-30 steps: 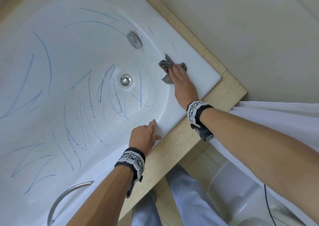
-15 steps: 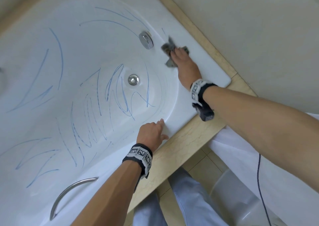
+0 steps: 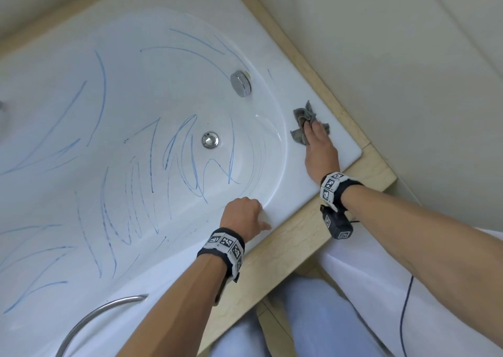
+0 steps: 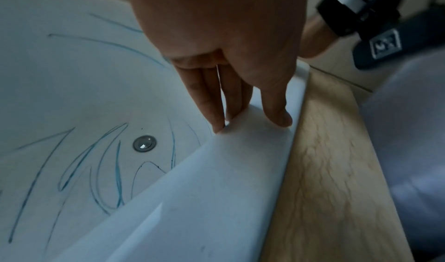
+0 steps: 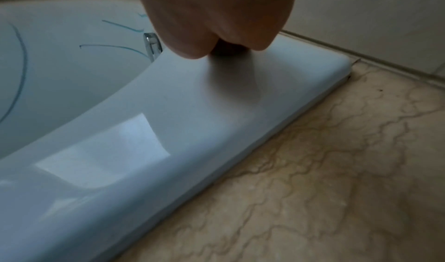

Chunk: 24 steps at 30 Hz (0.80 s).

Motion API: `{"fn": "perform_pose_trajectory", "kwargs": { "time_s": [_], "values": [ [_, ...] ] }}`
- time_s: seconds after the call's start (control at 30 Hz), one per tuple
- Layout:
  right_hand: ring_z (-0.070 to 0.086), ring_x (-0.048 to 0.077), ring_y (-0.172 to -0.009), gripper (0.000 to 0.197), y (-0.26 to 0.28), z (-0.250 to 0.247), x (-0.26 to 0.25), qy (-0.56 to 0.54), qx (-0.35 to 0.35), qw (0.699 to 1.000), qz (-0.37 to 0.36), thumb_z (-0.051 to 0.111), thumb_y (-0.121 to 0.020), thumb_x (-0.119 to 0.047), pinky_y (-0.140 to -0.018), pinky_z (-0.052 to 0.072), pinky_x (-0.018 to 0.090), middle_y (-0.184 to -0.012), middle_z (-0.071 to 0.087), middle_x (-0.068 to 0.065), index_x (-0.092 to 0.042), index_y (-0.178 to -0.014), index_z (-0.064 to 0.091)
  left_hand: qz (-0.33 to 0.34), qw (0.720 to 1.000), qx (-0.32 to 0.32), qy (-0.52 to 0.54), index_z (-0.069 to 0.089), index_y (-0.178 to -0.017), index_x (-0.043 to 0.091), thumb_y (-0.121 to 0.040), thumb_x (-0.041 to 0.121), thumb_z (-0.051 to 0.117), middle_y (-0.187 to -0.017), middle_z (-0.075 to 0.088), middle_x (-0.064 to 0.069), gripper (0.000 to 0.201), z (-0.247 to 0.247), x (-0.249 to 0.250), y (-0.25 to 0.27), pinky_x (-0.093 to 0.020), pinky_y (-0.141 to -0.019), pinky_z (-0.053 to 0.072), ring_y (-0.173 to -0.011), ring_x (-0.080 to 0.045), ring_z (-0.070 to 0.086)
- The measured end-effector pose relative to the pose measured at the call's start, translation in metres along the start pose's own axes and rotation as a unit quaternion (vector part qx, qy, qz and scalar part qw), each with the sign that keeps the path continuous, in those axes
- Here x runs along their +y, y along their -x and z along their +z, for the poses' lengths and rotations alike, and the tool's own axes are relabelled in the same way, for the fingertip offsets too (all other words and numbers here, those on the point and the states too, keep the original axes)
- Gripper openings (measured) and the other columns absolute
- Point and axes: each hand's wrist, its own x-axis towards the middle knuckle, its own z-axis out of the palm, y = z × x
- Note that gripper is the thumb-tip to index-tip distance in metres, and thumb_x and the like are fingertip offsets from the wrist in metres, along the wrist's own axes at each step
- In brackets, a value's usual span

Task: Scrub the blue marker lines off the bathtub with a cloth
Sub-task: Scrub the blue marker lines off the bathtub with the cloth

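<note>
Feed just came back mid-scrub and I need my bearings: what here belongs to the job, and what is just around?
In the job:
- grey cloth under the right hand on the bathtub rim
- blue marker lines inside the tub
- left hand resting on the near rim

Just around:
- drain
- overflow knob
- grab handle
- marble ledge

The bathtub is glossy white, scrawled all over its basin with blue marker lines in loops and zigzags left of both hands. The cloth under the right hand is dull grey. The drain and the overflow knob, beyond the left hand, are shiny silver, as is the curved handle nearer the person. The ledge beside the hands is pale beige with brownish veins. Both wristbands are black with white squares bearing black block patterns. The trousers are light blue.
</note>
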Motion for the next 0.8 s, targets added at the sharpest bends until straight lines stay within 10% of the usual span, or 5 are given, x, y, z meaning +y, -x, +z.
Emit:
{"fn": "perform_pose_trajectory", "kwargs": {
  "time_s": [0.13, 0.27, 0.8],
  "values": [
    [0.022, 0.026, -0.148, 0.059, -0.02, 0.005, -0.006, 0.026, -0.012, 0.999, -0.037, 0.049, -0.094, 0.004, -0.117, 0.024, 0.029, -0.159, 0.025, 0.008, -0.007, -0.15, 0.033, -0.019, 0.997, -0.016, 0.076, 0.059, -0.071, 0.022, -0.076, 0.051, 0.076, -0.072, 0.059, -0.002, 0.035, -0.007, -0.011, -0.016, -0.028, -0.063, 0.04, -0.072, -0.024, 0.059],
    [0.023, 0.026, -0.147, 0.063, -0.084, 0.005, -0.02, 0.026, -0.034, 0.993, -0.107, 0.049, -0.091, 0.009, -0.118, 0.03, 0.037, -0.159, 0.025, 0.007, -0.007, -0.15, 0.033, -0.022, 0.99, -0.057, 0.124, 0.076, -0.091, 0.02, -0.07, 0.045, 0.085, -0.087, 0.073, 0.002, 0.034, -0.016, -0.017, -0.036, -0.03, -0.074, 0.055, -0.08, -0.019, 0.067],
    [0.025, 0.014, -0.147, 0.056, -0.24, -0.012, -0.067, -0.004, -0.123, 0.957, -0.263, 0.05, -0.096, 0.002, -0.117, 0.012, 0.019, -0.159, 0.03, -0.003, -0.018, -0.147, 0.043, -0.044, 0.985, -0.122, 0.112, 0.077, -0.078, 0.019, -0.057, 0.05, 0.09, -0.073, 0.073, 0.007, 0.04, -0.04, -0.018, -0.06, -0.031, -0.072, 0.059, -0.07, -0.015, 0.069]
  ]
}}
